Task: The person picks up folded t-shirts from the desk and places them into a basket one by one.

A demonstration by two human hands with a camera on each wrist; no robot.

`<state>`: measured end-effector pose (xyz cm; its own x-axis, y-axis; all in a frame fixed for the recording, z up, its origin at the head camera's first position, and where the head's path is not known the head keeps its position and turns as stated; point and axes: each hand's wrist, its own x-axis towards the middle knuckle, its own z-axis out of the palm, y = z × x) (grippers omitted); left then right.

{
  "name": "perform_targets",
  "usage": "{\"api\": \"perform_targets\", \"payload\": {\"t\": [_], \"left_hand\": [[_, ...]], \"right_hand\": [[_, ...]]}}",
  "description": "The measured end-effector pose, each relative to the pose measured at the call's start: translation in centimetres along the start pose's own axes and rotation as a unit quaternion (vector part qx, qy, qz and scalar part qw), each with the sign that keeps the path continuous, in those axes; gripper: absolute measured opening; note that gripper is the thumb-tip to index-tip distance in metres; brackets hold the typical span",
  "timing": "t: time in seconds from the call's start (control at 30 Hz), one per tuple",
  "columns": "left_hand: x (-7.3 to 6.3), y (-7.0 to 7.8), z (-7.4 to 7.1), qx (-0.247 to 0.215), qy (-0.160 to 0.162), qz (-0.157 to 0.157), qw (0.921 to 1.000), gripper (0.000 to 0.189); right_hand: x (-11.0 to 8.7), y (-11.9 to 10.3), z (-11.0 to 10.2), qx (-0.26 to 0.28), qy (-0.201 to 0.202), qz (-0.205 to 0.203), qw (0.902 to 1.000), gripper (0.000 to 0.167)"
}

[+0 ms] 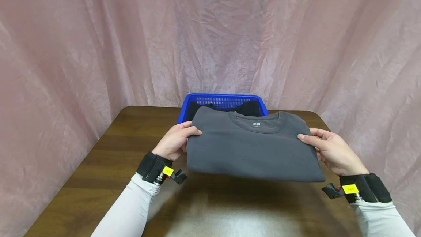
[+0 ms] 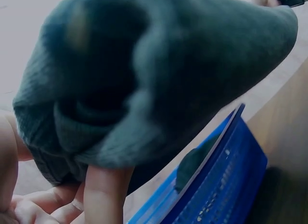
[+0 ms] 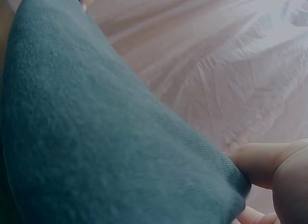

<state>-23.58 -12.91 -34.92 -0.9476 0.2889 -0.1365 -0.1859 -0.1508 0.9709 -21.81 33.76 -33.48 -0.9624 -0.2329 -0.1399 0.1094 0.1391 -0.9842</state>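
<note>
A folded dark grey crew-neck shirt is held up over the table, its neckline and small white label facing the head camera. At its left side my left hand pinches the edge, thumb on top and fingers beneath. My right hand grips the opposite side in the same way. In the left wrist view, the folded layers of the shirt open toward the camera above the fingers. The right wrist view has the thumb on a corner of the shirt.
Behind the shirt, a blue plastic basket stands at the back of the brown wooden table. Black cloth lies inside it, partly hidden by the shirt. A pink curtain hangs behind the table.
</note>
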Motion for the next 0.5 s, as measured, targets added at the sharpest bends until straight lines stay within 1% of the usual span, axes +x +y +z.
{"api": "perform_targets", "payload": {"t": [0.1,0.2,0.27,0.43,0.5], "left_hand": [[-0.5,0.0,-1.0,0.001,0.007,-0.003,1.0000,0.032],[-1.1,0.1,-1.7,0.000,0.006,-0.003,1.0000,0.038],[-1.5,0.2,-2.3,0.003,0.006,-0.002,1.0000,0.040],[-2.2,0.5,-3.5,0.022,0.012,-0.003,0.9997,0.040],[-2.3,0.6,-3.9,0.028,0.016,-0.005,0.9995,0.040]], "right_hand": [[0.5,-0.1,1.0,-0.001,-0.004,0.001,1.0000,0.013],[1.0,-0.1,2.0,0.002,-0.009,0.006,0.9999,0.017],[1.2,-0.1,2.5,-0.003,-0.011,0.010,0.9999,0.027],[1.8,-0.1,3.8,-0.003,-0.029,0.011,0.9995,0.061],[2.0,-0.1,4.2,0.001,-0.038,0.008,0.9993,0.067]]}}
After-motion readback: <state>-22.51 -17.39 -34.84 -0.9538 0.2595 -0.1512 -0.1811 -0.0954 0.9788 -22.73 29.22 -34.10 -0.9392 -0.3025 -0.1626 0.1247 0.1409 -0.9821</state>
